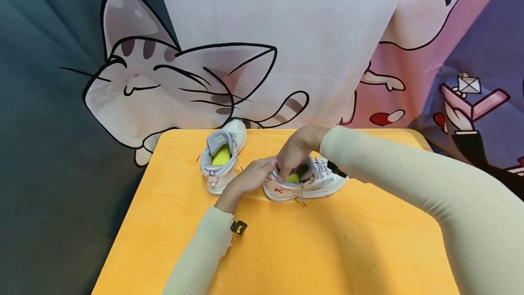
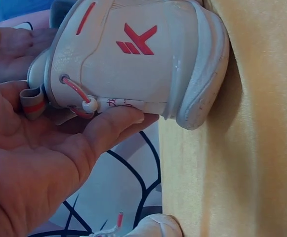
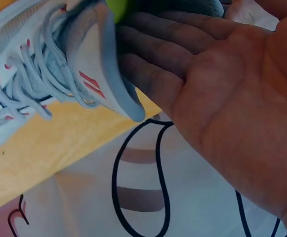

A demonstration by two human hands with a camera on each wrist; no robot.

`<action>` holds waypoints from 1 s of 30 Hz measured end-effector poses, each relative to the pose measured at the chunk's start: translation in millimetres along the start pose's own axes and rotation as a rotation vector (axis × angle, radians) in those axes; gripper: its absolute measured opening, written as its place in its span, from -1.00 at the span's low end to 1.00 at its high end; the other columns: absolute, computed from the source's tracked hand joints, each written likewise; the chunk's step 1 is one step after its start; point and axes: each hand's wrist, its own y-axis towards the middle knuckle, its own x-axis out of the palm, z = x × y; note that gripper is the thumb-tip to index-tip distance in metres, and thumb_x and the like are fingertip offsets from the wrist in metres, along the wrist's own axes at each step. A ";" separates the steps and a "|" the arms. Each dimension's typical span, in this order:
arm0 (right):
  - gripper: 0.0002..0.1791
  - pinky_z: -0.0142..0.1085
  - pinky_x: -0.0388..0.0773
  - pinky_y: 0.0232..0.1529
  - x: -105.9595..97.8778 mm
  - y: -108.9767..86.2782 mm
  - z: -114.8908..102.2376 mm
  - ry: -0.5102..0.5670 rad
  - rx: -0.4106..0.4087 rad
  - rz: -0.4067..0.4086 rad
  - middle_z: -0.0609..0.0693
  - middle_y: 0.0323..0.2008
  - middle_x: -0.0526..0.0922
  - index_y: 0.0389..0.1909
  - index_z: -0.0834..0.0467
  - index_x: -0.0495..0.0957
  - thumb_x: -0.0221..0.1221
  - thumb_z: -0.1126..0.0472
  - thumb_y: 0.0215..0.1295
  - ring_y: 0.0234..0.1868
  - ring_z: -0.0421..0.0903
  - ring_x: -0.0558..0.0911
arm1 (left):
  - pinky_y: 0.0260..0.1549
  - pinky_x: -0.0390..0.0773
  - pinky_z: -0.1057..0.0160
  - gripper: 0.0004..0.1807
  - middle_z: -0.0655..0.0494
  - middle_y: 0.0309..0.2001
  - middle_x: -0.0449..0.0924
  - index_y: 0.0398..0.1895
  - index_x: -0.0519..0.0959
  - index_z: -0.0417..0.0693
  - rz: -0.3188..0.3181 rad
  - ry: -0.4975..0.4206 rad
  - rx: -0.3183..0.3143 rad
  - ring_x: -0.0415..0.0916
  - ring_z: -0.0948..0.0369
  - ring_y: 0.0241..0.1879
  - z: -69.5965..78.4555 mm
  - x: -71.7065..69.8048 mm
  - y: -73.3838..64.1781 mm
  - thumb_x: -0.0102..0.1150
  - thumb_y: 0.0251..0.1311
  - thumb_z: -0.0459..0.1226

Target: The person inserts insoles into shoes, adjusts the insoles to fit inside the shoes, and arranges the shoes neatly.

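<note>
A white sneaker (image 1: 315, 190) with grey laces and a red K-like logo stands on the yellow table, toe to the right. My left hand (image 1: 254, 174) holds its heel; in the left wrist view the thumb (image 2: 116, 123) lies along the back of the heel beside a red cord and white bead. My right hand (image 1: 294, 151) reaches down into the shoe's opening. Its fingers (image 3: 158, 54) look straight in the right wrist view, with their tips hidden inside. A yellow-green insole (image 1: 293, 178) shows in the opening.
A second white sneaker (image 1: 216, 179), also with a yellow-green lining, stands to the left, toe toward the back. The yellow tabletop (image 1: 286, 249) extends toward me. Behind it hangs a cloth backdrop (image 1: 282, 22) with a cartoon cat.
</note>
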 end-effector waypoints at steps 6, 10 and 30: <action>-0.46 -0.15 0.35 0.31 3.1 9.4 0.3 0.060 0.067 -0.005 -0.05 -0.06 0.51 -0.06 0.13 0.51 0.01 -0.31 0.52 -0.02 -0.12 0.48 | 0.52 0.24 0.03 -0.49 0.17 0.46 0.44 0.53 0.38 0.15 -0.001 -0.017 0.022 0.29 0.17 0.50 -0.9 1.4 1.1 -0.33 0.66 -0.08; -0.12 0.00 0.00 0.63 8.9 19.8 5.3 0.176 0.101 0.039 0.04 0.62 0.09 0.64 0.03 0.03 -0.04 -0.36 0.50 0.58 0.03 0.13 | 0.51 0.25 0.05 -0.48 0.17 0.46 0.44 0.54 0.37 0.12 -0.002 -0.029 0.023 0.29 0.19 0.50 0.1 1.8 1.0 -0.33 0.66 -0.06; -0.04 -0.13 0.16 0.54 20.7 38.8 4.1 0.408 0.241 0.086 -0.02 0.53 0.17 0.61 -0.02 0.04 0.10 -0.33 0.28 0.46 -0.04 0.24 | 0.48 0.29 -0.01 -0.49 0.17 0.41 0.49 0.48 0.45 0.19 0.012 -0.030 -0.008 0.34 0.14 0.47 0.6 0.2 0.3 -0.34 0.65 -0.04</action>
